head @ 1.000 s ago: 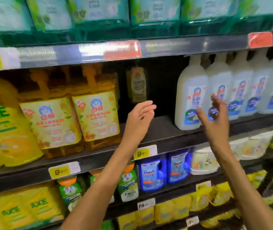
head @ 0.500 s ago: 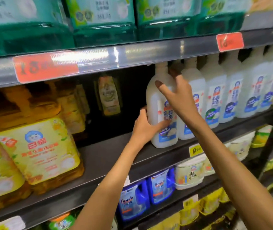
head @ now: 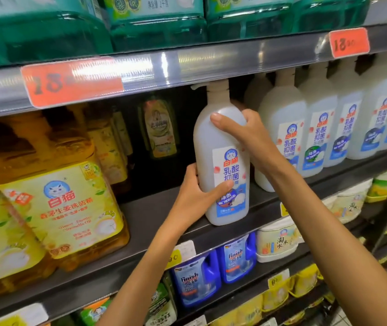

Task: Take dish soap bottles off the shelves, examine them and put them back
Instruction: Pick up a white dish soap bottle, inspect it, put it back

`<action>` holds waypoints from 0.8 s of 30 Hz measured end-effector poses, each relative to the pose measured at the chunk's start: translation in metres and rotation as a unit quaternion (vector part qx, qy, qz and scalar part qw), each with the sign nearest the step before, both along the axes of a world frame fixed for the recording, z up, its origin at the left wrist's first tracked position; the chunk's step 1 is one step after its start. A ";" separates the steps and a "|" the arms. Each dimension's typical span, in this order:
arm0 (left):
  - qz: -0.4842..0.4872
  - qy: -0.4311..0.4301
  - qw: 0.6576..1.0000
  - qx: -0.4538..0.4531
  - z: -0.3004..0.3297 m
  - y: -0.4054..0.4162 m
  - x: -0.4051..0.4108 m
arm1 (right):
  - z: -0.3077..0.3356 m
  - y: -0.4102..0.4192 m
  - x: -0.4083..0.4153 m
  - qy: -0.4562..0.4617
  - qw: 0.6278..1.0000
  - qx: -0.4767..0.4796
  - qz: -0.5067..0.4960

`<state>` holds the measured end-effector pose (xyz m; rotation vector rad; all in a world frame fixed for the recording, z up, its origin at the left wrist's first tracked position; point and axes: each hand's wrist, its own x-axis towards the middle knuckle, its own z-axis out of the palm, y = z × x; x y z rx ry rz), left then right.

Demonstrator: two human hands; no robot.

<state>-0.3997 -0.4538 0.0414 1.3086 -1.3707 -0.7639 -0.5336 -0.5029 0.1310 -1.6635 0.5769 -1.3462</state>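
Observation:
A white dish soap bottle [head: 220,147] with a blue and white label and a pump top stands at the front edge of the middle shelf [head: 150,222]. My left hand [head: 197,196] wraps its lower body, thumb across the label. My right hand [head: 246,135] grips its shoulder from the right, thumb on the front. The bottle is upright, a little apart from the row of matching white bottles [head: 317,137] to its right.
Large yellow dish soap jugs [head: 65,208] fill the left of the same shelf. Green jugs [head: 154,27] sit on the shelf above, close over the pump top. Blue Finish bottles [head: 197,281] and pouches are on the shelf below. A dark gap lies behind the bottle.
Both hands went from reaching in the air to closing on the white bottle. The bottle has come forward and left, away from its row.

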 end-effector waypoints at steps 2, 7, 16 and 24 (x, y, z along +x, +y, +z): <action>-0.001 0.019 1.000 0.006 -0.007 0.000 -0.006 | -0.003 0.001 0.003 -0.029 1.000 -0.009 -0.004; 0.009 0.045 0.999 -0.007 -0.016 0.005 -0.016 | -0.007 0.002 0.003 -0.052 0.998 -0.023 -0.006; 0.066 -0.043 0.995 -0.067 -0.022 0.043 -0.052 | -0.022 0.033 -0.048 -0.061 0.987 -0.126 0.084; 0.078 0.055 0.988 -0.124 -0.032 0.081 -0.126 | -0.016 0.039 -0.107 -0.137 0.974 0.023 0.177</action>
